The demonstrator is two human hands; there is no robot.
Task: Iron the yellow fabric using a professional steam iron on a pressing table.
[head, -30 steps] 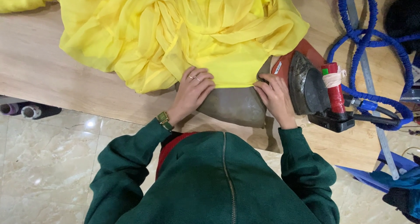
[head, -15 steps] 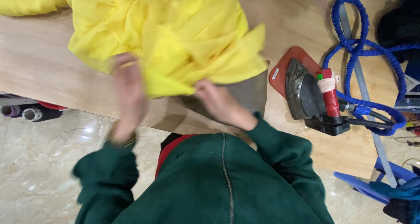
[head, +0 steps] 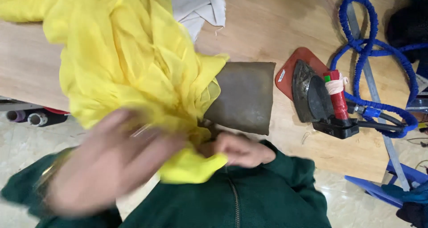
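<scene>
Yellow fabric (head: 133, 67): heaped on table (head: 267, 27), left of grey pressing pad (head: 245, 96). Your right hand (head: 240, 150): fingers pinched on its hem. Your left hand (head: 111, 161): blurred, fingers loosely spread against fabric.

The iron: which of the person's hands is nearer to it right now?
Right. The right hand grips yellow fabric below the grey pad, left of the iron. The blurred left hand is farther off.

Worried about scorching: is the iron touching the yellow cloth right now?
Apart. The head view shows the iron resting on its red mat, with the grey pad and bare wooden table between it and the yellow cloth.
</scene>
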